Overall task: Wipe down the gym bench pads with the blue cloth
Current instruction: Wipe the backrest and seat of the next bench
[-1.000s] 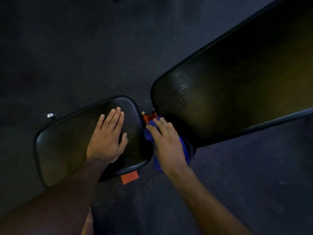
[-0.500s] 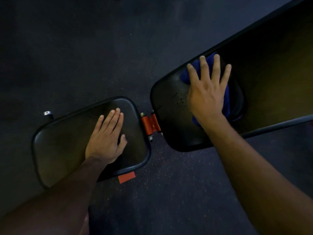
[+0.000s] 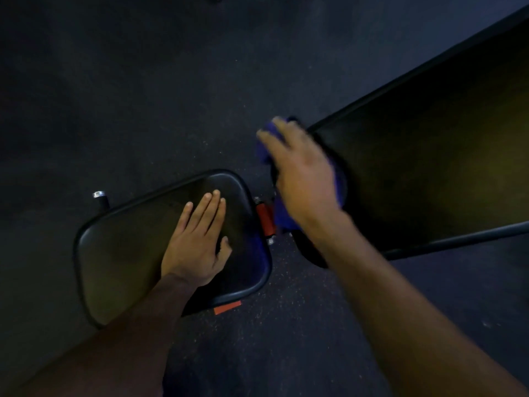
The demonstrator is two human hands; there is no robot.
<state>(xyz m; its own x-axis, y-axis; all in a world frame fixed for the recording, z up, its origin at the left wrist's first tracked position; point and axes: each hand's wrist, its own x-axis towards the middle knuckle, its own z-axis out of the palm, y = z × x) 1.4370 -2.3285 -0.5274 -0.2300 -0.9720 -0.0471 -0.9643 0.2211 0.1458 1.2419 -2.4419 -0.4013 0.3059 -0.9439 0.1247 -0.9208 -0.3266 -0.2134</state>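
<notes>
Fingers (image 3: 274, 138) of the right hand (image 3: 303, 179), blurred, lie straight over the blue cloth (image 3: 282, 216), pressing it on the near corner of the long back pad (image 3: 429, 167), which runs out of frame. The left hand (image 3: 197, 242) rests flat, fingers extended, on the seat pad (image 3: 120, 247). A red hinge (image 3: 264, 216) sits between the pads, dark floor (image 3: 143, 96) all around.

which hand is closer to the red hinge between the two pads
Right. The right hand, pressing the blue cloth, is just beside the red hinge, with the cloth reaching it. The left hand lies flat on the seat pad, farther off.
</notes>
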